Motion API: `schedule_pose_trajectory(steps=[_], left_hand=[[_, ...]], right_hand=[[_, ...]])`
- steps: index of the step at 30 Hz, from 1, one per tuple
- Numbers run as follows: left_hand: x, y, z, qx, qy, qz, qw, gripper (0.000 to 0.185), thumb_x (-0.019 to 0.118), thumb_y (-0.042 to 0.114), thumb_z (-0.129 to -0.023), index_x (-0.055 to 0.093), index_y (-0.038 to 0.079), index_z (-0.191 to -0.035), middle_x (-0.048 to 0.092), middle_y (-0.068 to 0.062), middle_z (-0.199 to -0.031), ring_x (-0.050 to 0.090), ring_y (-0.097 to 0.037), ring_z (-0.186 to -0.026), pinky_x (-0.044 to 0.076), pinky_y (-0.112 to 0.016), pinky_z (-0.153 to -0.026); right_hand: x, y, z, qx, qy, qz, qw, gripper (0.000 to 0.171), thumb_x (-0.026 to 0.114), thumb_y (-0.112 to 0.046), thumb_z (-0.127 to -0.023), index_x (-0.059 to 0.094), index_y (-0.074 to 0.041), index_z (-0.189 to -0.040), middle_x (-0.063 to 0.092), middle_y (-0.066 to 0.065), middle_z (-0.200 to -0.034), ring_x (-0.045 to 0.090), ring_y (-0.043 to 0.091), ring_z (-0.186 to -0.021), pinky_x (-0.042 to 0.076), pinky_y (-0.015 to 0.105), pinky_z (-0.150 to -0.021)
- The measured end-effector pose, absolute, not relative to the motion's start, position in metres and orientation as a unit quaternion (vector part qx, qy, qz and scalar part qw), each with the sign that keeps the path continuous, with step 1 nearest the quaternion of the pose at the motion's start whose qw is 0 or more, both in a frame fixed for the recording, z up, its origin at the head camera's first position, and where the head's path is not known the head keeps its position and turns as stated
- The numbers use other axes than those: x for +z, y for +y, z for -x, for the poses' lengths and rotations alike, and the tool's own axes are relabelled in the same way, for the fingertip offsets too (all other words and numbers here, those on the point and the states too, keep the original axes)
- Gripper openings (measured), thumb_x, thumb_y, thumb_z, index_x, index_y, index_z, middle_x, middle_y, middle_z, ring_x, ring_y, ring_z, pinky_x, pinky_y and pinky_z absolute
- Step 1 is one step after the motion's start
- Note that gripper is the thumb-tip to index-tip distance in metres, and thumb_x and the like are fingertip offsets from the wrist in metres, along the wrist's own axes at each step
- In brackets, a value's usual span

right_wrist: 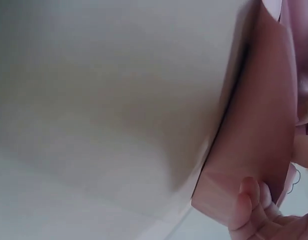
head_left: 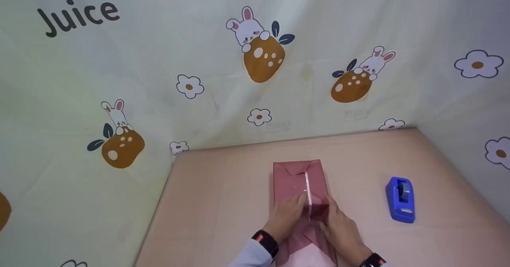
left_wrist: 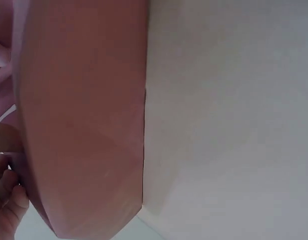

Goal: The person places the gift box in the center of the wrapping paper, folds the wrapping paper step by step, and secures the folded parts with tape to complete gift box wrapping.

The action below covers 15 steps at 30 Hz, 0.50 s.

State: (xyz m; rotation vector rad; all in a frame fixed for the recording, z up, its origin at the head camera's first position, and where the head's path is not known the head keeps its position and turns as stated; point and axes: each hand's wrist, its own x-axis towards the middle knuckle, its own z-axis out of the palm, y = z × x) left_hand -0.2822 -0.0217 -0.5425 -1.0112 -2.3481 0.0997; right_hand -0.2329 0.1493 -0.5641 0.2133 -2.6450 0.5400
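A box in dusty-pink wrapping paper point(head_left: 285, 183) lies lengthwise on the table, a pale strip running along its top seam. My left hand point(head_left: 285, 217) is over the top of it, fingertips holding the paper beside the seam. At the right edge, my right hand point(head_left: 342, 229) grips a raised fold of the paper, its fingers point(right_wrist: 243, 210) against the side. The left wrist view shows the box's pink side point(left_wrist: 89, 120) with curled fingers at the lower left. Part of the fold between the hands is hidden by the fingers.
A blue tape dispenser point(head_left: 400, 199) with a roll of clear tape stands to the right on the pinkish table point(head_left: 215, 187). Pale fabric point(head_left: 159, 52) printed with rabbits and flowers rises behind the table and at both sides.
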Motion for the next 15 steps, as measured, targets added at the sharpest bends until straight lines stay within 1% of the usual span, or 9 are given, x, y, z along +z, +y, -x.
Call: schedule_pose_trajectory(steps=[2,4,6,7,9,11,13,15], left_hand=[[-0.543,-0.025,0.278,0.024,-0.87,0.382,0.309,0.023,0.064,0.011,-0.078,0.056,0.01,-0.099,0.053,0.002,-0.085,0.053,-0.009,-0.072,0.047,-0.019,-0.061],[-0.544,-0.028,0.273,0.022,-0.866,0.385,0.319,0.017,0.064,0.012,-0.075,0.059,0.011,-0.092,0.051,0.003,-0.082,0.05,-0.009,-0.07,0.044,-0.021,-0.058],[-0.545,-0.029,0.267,0.037,-0.869,0.384,0.311,0.014,0.062,0.015,-0.076,0.061,0.014,-0.09,0.052,0.003,-0.083,0.049,-0.009,-0.071,0.041,-0.02,-0.058],[-0.546,-0.029,0.263,0.048,-0.873,0.382,0.299,0.015,0.062,0.016,-0.076,0.062,0.014,-0.092,0.052,0.003,-0.084,0.05,-0.009,-0.073,0.04,-0.02,-0.058],[-0.547,-0.029,0.257,0.066,-0.887,0.374,0.263,0.023,0.062,0.02,-0.076,0.062,0.015,-0.099,0.054,0.004,-0.086,0.051,-0.009,-0.076,0.04,-0.021,-0.06],[-0.549,-0.026,0.252,0.066,-0.904,0.367,0.208,0.037,0.065,0.022,-0.075,0.058,0.015,-0.11,0.056,0.004,-0.09,0.052,-0.01,-0.08,0.043,-0.021,-0.064],[-0.552,-0.024,0.248,0.051,-0.919,0.36,0.152,0.046,0.065,0.021,-0.076,0.051,0.015,-0.12,0.057,0.004,-0.093,0.055,-0.01,-0.082,0.046,-0.022,-0.066],[-0.555,-0.022,0.246,0.028,-0.926,0.361,0.105,0.051,0.064,0.021,-0.078,0.045,0.017,-0.125,0.058,0.003,-0.095,0.056,-0.009,-0.083,0.047,-0.022,-0.068]], right_hand=[[-0.565,0.151,0.232,0.195,-0.946,-0.097,0.241,0.073,0.077,-0.013,-0.066,0.035,-0.001,-0.124,0.061,0.016,-0.097,0.063,0.027,-0.08,0.053,0.036,-0.061],[-0.566,0.153,0.231,0.196,-0.937,-0.118,0.264,0.064,0.078,-0.011,-0.065,0.042,-0.001,-0.116,0.058,0.01,-0.096,0.062,0.022,-0.083,0.053,0.032,-0.064],[-0.567,0.155,0.232,0.197,-0.93,-0.136,0.277,0.054,0.078,-0.01,-0.063,0.048,-0.003,-0.108,0.054,0.004,-0.092,0.058,0.014,-0.082,0.052,0.028,-0.065],[-0.568,0.156,0.232,0.197,-0.928,-0.147,0.28,0.05,0.078,-0.009,-0.063,0.05,-0.005,-0.104,0.052,0.001,-0.09,0.055,0.011,-0.081,0.05,0.025,-0.065],[-0.569,0.158,0.233,0.197,-0.923,-0.165,0.285,0.045,0.079,-0.009,-0.061,0.052,-0.007,-0.097,0.048,-0.003,-0.087,0.048,0.006,-0.08,0.048,0.022,-0.065],[-0.57,0.158,0.234,0.197,-0.92,-0.182,0.287,0.043,0.08,-0.009,-0.06,0.053,-0.009,-0.094,0.046,-0.005,-0.087,0.045,0.004,-0.079,0.046,0.021,-0.065],[-0.57,0.158,0.234,0.198,-0.919,-0.19,0.284,0.042,0.08,-0.01,-0.06,0.054,-0.01,-0.093,0.046,-0.006,-0.087,0.043,0.003,-0.079,0.044,0.02,-0.065],[-0.569,0.156,0.234,0.204,-0.92,-0.19,0.277,0.042,0.08,-0.01,-0.06,0.054,-0.011,-0.093,0.046,-0.006,-0.087,0.043,0.003,-0.079,0.045,0.02,-0.065]])
